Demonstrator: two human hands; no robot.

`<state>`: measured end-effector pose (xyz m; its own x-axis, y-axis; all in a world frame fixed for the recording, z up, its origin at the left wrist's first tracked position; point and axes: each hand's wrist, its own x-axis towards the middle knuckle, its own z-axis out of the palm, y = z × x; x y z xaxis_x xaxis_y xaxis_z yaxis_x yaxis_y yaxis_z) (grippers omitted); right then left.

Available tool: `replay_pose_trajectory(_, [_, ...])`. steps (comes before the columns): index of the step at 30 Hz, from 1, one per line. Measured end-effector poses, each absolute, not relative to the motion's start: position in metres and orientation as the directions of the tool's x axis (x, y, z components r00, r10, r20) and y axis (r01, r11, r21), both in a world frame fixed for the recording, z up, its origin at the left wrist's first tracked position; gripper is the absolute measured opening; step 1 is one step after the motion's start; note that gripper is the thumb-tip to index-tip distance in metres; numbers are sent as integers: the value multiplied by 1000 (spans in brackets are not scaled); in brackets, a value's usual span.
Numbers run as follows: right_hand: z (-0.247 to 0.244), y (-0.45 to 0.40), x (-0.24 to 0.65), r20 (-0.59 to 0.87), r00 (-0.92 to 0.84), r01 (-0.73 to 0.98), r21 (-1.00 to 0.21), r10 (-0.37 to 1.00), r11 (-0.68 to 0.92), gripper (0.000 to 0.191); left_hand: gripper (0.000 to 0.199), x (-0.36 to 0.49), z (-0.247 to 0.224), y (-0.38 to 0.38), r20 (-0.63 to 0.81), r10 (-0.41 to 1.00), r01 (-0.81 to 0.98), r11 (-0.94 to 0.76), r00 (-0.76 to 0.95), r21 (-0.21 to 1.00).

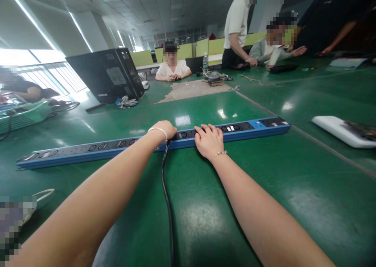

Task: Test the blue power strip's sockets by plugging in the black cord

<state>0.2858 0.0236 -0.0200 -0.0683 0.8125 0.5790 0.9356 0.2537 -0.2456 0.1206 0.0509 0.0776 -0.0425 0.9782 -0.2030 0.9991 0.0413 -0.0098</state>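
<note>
L hand (165, 130) is gripping black cord (166, 180) at blue power strip (188, 142), plug end hidden. R hand (209, 140) is pressing on strip's top, fingers slightly spread. Strip's lying across green table (252, 188).

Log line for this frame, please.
left hand: at black cable, on strip | right hand: fingers on strip | strip: flat on green table

The long blue power strip (255, 133) lies flat across the green tabletop (264, 180).
</note>
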Motion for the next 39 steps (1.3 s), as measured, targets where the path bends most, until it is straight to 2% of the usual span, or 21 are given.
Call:
replay_pose_trajectory(8, [-16,24,282,564,-53,914,-305,824,267,37,40,129,70,49,-171,983,998,61,-59,3])
replay_pose_trajectory(11, [-11,18,266,584,-175,849,-319,792,422,39,41,123,71,49,-175,984,999,36,-30,31])
replay_pose_trajectory(13, [-8,11,252,600,-307,775,-292,739,560,46,44,114,71,46,-220,975,994,22,2,106])
replay_pose_trajectory(15, [-6,4,242,606,-399,714,-267,689,648,55,49,99,68,41,-247,968,966,34,32,257])
replay_pose_trajectory(17, [-6,0,235,603,-447,687,-241,660,686,57,47,82,61,35,-137,990,930,36,16,367])
replay_pose_trajectory(20, [-6,0,230,594,-474,697,-198,650,689,47,34,57,42,24,146,989,966,-16,-23,259])
replay_pose_trajectory(22, [-5,3,227,596,-472,713,-175,649,679,39,36,46,30,18,234,967,975,-143,101,169])
replay_pose_trajectory(25, [-3,5,221,594,-467,743,-138,655,655,33,53,37,18,12,195,952,961,-258,237,94])
replay_pose_trajectory(28, [-3,4,216,574,-463,772,-115,676,625,33,64,36,14,9,150,959,966,-252,242,55])
replay_pose_trajectory(30, [-4,3,215,573,-443,783,-127,689,609,33,65,40,12,7,167,960,971,-235,226,35])
replay_pose_trajectory(36, [-9,10,212,591,-350,792,-227,726,567,38,57,54,1,-3,352,920,983,-182,173,-6])
replay_pose_trajectory(39, [-9,17,212,557,-355,790,-250,751,559,41,56,56,-1,-4,357,917,982,-188,175,1])
